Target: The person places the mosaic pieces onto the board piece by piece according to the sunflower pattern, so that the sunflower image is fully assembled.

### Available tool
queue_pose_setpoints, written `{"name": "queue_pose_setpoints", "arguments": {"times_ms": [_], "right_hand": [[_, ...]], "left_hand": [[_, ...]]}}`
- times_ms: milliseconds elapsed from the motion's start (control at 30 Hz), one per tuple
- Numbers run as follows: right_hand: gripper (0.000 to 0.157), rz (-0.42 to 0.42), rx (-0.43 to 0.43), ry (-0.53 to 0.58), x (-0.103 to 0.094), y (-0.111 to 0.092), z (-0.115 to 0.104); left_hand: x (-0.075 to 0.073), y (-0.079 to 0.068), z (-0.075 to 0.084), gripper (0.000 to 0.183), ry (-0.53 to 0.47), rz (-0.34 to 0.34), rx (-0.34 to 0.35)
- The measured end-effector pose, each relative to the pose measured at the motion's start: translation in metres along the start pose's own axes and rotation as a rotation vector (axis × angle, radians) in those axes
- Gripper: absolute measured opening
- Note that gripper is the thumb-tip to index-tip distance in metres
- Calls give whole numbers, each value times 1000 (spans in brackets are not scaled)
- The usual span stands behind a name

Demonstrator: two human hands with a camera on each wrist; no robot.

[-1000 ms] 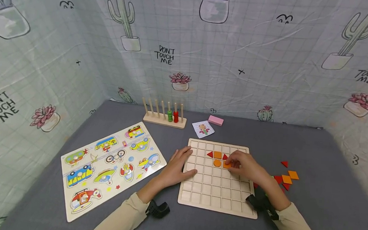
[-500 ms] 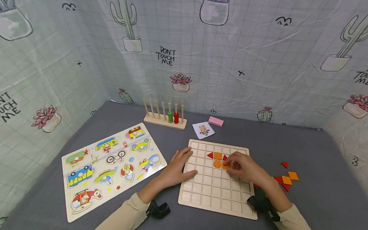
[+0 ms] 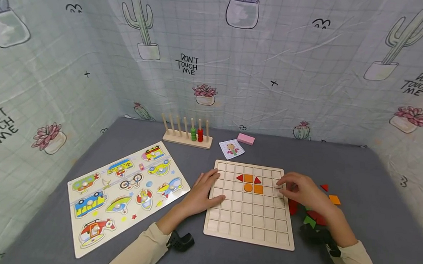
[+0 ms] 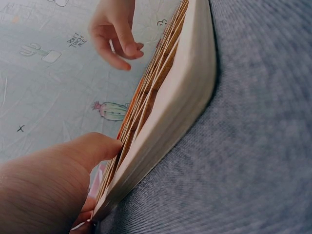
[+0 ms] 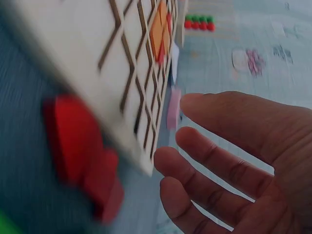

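Observation:
A wooden grid board (image 3: 248, 225) lies on the table, and my left hand (image 3: 202, 193) rests on its left edge. In the left wrist view the thumb (image 4: 100, 146) lies over the board's rim. Set in its upper cells are an orange square (image 3: 258, 189), an orange circle (image 3: 248, 187), another orange square (image 3: 248, 178) and two red triangles (image 3: 240, 177). My right hand (image 3: 303, 190) is over the board's right edge, its fingers loosely bent. Nothing is between thumb and fingers in the right wrist view. Red pieces (image 5: 78, 141) lie beside the board, partly hidden under that hand in the head view.
A vehicle picture puzzle (image 3: 127, 199) lies at the left. Behind stand a peg rack (image 3: 186, 138) with green and red beads, a pattern card (image 3: 231, 149) and a pink block (image 3: 246, 139). A green piece (image 3: 309, 221) and an orange square (image 3: 334, 199) lie right of the board.
My right hand has let go of the orange square, now in its cell beside the circle, and has moved right to the board's edge. My left hand has stayed on the board.

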State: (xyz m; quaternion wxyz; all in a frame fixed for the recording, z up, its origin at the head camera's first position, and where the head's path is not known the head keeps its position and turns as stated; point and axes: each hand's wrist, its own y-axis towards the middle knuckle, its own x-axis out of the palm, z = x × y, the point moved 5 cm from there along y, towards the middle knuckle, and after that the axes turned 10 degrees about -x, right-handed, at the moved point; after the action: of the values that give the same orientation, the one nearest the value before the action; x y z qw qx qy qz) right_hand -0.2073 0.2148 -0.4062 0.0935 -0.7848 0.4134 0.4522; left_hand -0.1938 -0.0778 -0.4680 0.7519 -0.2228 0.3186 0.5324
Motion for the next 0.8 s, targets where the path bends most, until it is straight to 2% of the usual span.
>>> {"name": "queue_pose_setpoints", "arguments": {"times_ms": [167, 267, 600, 800], "right_hand": [[18, 68, -14, -58, -18, -18, 7], [20, 80, 9, -76, -26, -29, 13], [21, 73, 171, -180, -45, -60, 38], [22, 48, 241, -160, -55, -70, 51]], "left_hand": [[-1, 0, 0, 72, 7, 4, -3], [-1, 0, 0, 72, 6, 6, -2], [2, 1, 1, 72, 4, 3, 5], [0, 0, 0, 72, 7, 6, 5]]}}
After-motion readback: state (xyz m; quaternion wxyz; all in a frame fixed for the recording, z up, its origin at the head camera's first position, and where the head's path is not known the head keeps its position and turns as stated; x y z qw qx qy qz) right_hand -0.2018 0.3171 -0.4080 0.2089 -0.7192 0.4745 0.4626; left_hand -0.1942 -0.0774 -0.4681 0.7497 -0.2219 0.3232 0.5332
